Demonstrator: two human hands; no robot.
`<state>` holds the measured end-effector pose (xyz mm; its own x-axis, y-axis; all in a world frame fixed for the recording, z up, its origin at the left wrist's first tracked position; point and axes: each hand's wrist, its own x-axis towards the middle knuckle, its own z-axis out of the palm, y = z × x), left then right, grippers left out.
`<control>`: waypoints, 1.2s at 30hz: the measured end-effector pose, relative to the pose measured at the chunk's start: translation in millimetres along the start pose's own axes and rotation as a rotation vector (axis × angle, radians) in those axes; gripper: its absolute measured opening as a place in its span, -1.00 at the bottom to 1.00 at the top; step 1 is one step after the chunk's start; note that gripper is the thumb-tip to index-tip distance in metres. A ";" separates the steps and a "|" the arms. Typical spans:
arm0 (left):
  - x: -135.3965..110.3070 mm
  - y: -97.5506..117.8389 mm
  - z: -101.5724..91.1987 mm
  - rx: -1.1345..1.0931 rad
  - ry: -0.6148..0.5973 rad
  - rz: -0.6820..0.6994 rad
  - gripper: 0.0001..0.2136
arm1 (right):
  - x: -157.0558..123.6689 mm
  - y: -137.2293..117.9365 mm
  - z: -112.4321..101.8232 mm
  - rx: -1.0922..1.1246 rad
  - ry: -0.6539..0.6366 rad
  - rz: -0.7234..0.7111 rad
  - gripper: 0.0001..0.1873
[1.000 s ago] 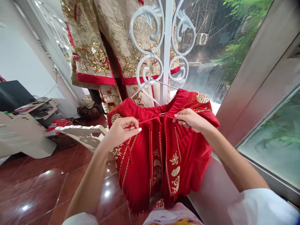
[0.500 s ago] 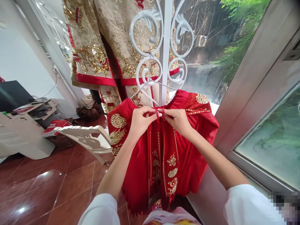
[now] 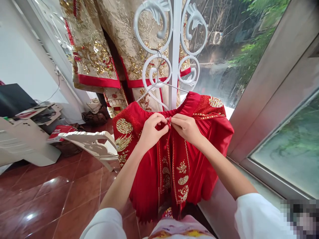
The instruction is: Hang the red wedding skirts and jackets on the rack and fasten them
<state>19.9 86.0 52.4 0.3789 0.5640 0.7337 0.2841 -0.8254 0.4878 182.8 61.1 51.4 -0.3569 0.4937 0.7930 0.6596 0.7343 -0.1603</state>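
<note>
A red pleated garment (image 3: pixel 147 186) with gold beaded motifs hangs from a thin wire hanger (image 3: pixel 157 73). At the middle of its gathered top band, a red cord (image 3: pixel 169 122) shows a small loop or knot. My left hand (image 3: pixel 152 132) pinches the cord from the left with thumb and forefinger. From the other side, my right hand (image 3: pixel 186 128) closes on it, its fingertips almost touching those of the left. A loose end of cord dangles just below the fingers. How the cord passes between the fingertips is partly hidden.
White scrolled metalwork (image 3: pixel 175 66) stands behind the garment, with cream and gold embroidered clothing (image 3: pixel 99 63) beyond it. A white chair (image 3: pixel 87 141) is at the left, near a white desk (image 3: pixel 32 142). A metal-framed glass door (image 3: pixel 249 126) borders the right side.
The cord strands between my hands have drawn together into a small loop or knot, with an end now hanging below. My fingers have shifted slightly around it. The view has moved a little.
</note>
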 end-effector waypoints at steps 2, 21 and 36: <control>-4.4 -1.5 -0.8 0.101 0.059 0.038 -0.97 | -1.7 -0.2 0.0 -0.029 0.061 0.055 -0.78; -12.5 5.4 -2.5 -0.513 0.191 -0.322 -0.86 | -2.9 -19.6 -28.7 1.090 0.105 0.894 -0.91; -10.6 -4.4 -4.8 -0.632 0.163 -0.350 -0.75 | -21.9 -16.4 -52.5 0.287 -0.075 0.636 -0.61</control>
<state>10.4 83.5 44.7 0.2099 0.8266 0.5221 -0.2153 -0.4819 0.8494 214.6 13.8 67.6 -0.0111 0.8915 0.4529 0.5585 0.3812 -0.7367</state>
